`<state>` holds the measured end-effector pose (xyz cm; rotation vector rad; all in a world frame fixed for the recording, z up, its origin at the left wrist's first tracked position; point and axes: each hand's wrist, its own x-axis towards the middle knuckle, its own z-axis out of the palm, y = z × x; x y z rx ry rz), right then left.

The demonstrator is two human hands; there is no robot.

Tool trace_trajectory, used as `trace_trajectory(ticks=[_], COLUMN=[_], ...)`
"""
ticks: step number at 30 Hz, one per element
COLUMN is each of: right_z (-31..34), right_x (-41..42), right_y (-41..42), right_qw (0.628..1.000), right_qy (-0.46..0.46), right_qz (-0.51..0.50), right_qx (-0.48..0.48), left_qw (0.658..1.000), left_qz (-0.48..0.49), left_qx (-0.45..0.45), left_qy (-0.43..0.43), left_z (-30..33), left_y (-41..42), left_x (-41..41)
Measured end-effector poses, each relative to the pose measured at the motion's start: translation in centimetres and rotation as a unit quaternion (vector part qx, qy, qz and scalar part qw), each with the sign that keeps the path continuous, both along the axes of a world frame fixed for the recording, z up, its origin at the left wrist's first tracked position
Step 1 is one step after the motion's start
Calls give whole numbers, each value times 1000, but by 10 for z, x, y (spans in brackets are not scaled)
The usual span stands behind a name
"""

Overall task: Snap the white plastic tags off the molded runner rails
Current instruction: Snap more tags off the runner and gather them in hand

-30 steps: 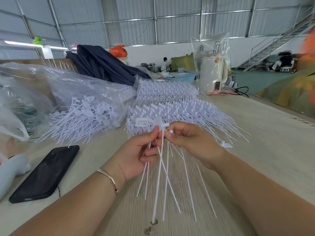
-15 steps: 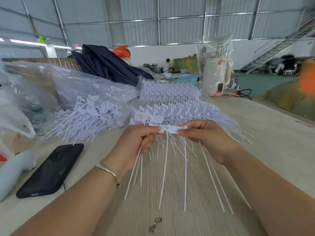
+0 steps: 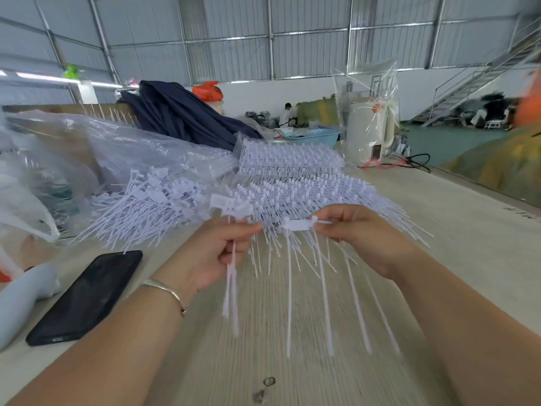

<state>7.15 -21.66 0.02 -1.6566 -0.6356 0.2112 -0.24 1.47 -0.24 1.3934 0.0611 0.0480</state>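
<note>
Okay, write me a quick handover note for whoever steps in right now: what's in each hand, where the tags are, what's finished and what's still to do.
Left hand: grips a few loose tags, tails hanging down.
Right hand: pinches a runner rail with tags hanging from it.
Done: heap of loose tags lying at the mouth of the clear bag, left of the hands.
Left: the rail in hand, then the stacked unbroken rails on the table behind the hands.

a black phone (image 3: 85, 297) lies on the desk (image 3: 468, 230); beyond the phone, clear plastic bags (image 3: 87, 148), dark blue cloth (image 3: 181, 115), a blue basin (image 3: 313, 137).
</note>
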Motion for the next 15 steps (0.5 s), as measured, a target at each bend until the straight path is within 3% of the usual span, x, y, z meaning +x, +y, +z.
trace_trajectory(ticks=[5,9,15], right_z=[-2,-4,-5], right_x=[-4,-6,-13], right_y=[11,10,17], right_qw=[999,997,992], right_qy=[-33,-68,-126], right_qz=[-7,-18,-1], right_qx=[-20,-33,-33], left_qw=[999,999,996], left_qz=[3,27,40], left_qx=[-36,-6,63], left_qy=[13,21,-47], left_z=[-5,-2,-4], left_y=[-21,-24,-37], left_x=[4,1,-3])
